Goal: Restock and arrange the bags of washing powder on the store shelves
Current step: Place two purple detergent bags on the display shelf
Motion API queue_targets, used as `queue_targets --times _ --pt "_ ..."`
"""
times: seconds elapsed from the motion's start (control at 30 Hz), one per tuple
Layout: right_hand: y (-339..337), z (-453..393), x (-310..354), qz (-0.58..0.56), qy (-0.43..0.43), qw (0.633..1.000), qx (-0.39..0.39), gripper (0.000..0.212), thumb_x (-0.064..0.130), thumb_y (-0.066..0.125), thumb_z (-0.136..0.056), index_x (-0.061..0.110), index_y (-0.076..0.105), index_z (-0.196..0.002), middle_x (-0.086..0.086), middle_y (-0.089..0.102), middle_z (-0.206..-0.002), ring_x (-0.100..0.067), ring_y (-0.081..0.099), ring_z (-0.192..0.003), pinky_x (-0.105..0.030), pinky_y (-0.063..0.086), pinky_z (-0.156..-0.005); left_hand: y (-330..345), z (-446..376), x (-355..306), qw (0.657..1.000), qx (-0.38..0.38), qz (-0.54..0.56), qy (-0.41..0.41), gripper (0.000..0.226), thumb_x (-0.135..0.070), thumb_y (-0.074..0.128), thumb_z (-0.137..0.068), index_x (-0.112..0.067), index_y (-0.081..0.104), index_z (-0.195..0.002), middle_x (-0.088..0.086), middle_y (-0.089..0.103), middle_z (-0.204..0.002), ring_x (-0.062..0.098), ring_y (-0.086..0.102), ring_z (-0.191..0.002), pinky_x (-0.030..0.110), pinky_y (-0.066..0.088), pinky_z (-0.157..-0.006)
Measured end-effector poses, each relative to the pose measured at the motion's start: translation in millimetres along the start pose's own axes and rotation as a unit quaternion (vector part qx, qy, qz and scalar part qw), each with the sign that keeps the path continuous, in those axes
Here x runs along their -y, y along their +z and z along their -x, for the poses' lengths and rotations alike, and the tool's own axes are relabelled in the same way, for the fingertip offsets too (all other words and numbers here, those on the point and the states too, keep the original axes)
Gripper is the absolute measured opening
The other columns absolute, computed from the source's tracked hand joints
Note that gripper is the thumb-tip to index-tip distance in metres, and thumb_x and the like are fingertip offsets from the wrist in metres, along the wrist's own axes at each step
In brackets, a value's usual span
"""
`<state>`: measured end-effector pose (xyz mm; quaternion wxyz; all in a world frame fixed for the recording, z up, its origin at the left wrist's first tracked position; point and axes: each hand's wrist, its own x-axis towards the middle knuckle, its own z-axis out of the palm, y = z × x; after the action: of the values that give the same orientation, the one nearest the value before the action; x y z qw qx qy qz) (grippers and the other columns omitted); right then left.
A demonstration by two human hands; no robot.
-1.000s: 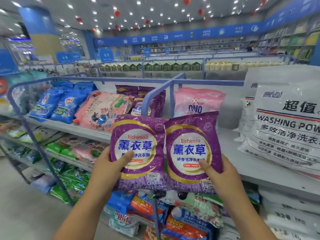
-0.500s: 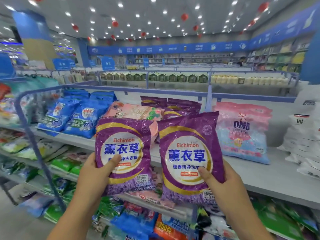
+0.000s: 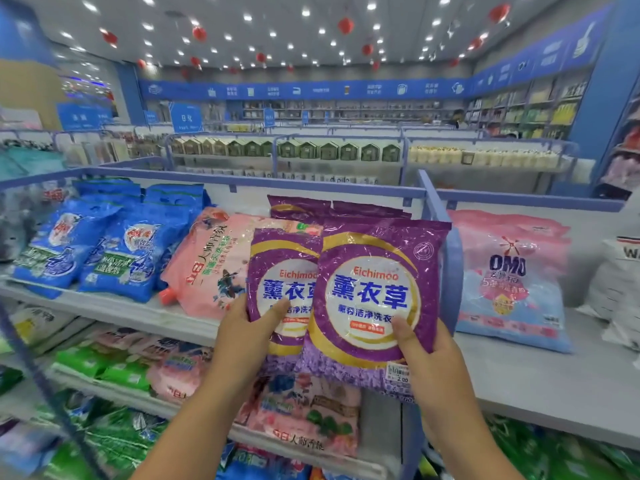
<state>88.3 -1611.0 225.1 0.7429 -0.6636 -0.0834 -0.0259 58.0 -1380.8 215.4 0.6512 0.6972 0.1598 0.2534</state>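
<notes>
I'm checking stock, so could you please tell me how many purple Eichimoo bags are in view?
4: left hand's bag, right hand's bag overlapping it, and two shelf bags behind; more may be hidden.

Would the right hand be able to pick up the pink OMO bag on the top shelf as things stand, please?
Probably not yet: the right hand grips a purple bag, so its fingers are taken. The OMO bag lies uncovered just beyond the blue divider.
</notes>
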Motion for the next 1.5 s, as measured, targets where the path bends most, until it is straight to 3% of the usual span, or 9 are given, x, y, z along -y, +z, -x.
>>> queue_targets --times 0.1,0.3,0.43,0.53,0.7,0.8,0.9,1.3,1.5 --pt "6.9 -12.8 -12.5 0.005 0.001 0.999 -0.040 0.036 0.057 0.065 -0.077 0.037 0.069 -0.107 0.021 0.077 -0.097 -0.005 0.073 -0.095 -0.036 0.057 -0.090 13.1 -22.3 5.9 1.000 0.013 -0.022 0.011 0.036 -0.047 0.071 -0.090 -0.034 0.064 -0.122 -0.012 0.074 -0.112 0.014 0.073 -0.100 0.034 0.061 -0.079" --pt "13.8 -19.5 -16.0 0.018 0.001 0.996 -0.084 0.029 0.054 0.055 -0.074 0.043 0.060 -0.100 0.030 0.070 -0.082 0.015 0.065 -0.073 -0.002 0.045 -0.053 61.1 -63.1 10.8 0.998 0.056 -0.021 0.009 0.032 -0.047 0.053 -0.100 -0.027 0.063 -0.123 -0.009 0.073 -0.098 0.006 0.070 -0.065 0.016 0.050 -0.049" --pt "24.2 -27.5 -20.9 0.036 -0.002 0.989 -0.140 0.030 0.056 0.051 -0.073 0.043 0.058 -0.100 0.032 0.068 -0.081 0.011 0.064 -0.074 -0.002 0.044 -0.052 85.4 -96.1 10.1 0.996 0.082 -0.024 0.033 0.040 -0.045 0.042 -0.104 -0.016 0.069 -0.106 -0.011 0.069 -0.082 -0.009 0.062 -0.066 0.006 0.043 -0.054" --pt "37.8 -40.4 -26.7 0.042 0.012 0.983 -0.178 0.025 0.056 0.049 -0.079 0.045 0.057 -0.099 0.030 0.063 -0.091 0.012 0.057 -0.081 -0.003 0.043 -0.053 89.9 -113.4 16.4 0.990 0.135 0.038 -0.033 0.060 -0.061 0.026 -0.103 -0.020 0.069 -0.098 -0.005 0.076 -0.076 0.004 0.072 -0.068 0.023 0.055 -0.062" --pt "52.1 -90.1 -49.4 0.211 -0.004 0.957 -0.201 0.014 0.050 0.052 -0.097 0.040 0.059 -0.105 0.022 0.067 -0.103 -0.005 0.064 -0.100 -0.019 0.048 -0.075 79.9 -130.9 35.9 0.977 0.185 0.072 -0.071 0.073 -0.100 0.024 -0.068 -0.054 0.062 -0.110 -0.012 0.070 -0.122 0.014 0.065 -0.117 0.046 0.047 -0.107" --pt "46.3 -118.3 -68.6 0.360 0.013 0.911 -0.202 0.027 0.049 0.053 -0.098 0.033 0.060 -0.119 0.005 0.059 -0.112 -0.023 0.059 -0.114 -0.034 0.048 -0.093 76.5 -119.3 35.3 0.969 0.248 -0.003 -0.013 0.045 -0.072 0.027 -0.093 -0.051 0.045 -0.129 -0.028 0.054 -0.125 -0.007 0.054 -0.112 0.007 0.041 -0.093" --pt "52.0 -121.6 -73.9 0.275 0.036 0.949 -0.149 0.032 0.046 0.059 -0.096 0.037 0.048 -0.125 0.014 0.062 -0.118 -0.006 0.063 -0.109 -0.021 0.052 -0.086 81.2 -107.7 38.4 0.965 0.258 -0.043 0.035 0.058 -0.047 0.044 -0.101 -0.033 0.022 -0.153 -0.023 0.033 -0.141 -0.021 0.038 -0.110 -0.006 0.028 -0.085" --pt "64.6 -129.3 -59.7 0.215 -0.018 0.966 -0.145 0.044 0.047 0.056 -0.092 0.035 0.039 -0.130 0.017 0.064 -0.114 0.017 0.064 -0.088 -0.006 0.050 -0.063 96.4 -124.7 40.1 0.944 0.224 -0.138 0.201 0.098 -0.051 0.066 -0.089 -0.027 0.001 -0.158 -0.013 0.012 -0.163 0.001 0.014 -0.148 0.017 0.015 -0.117" --pt "47.3 -116.7 -74.2 0.367 0.027 0.924 -0.106 0.055 0.072 0.048 -0.087 0.047 0.029 -0.132 0.014 0.064 -0.123 -0.010 0.065 -0.105 -0.033 0.055 -0.085 89.1 -109.3 56.4 0.944 0.243 -0.171 0.141 0.103 -0.054 0.072 -0.084 -0.032 0.002 -0.157 -0.010 0.034 -0.156 0.005 0.037 -0.137 0.022 0.032 -0.112"
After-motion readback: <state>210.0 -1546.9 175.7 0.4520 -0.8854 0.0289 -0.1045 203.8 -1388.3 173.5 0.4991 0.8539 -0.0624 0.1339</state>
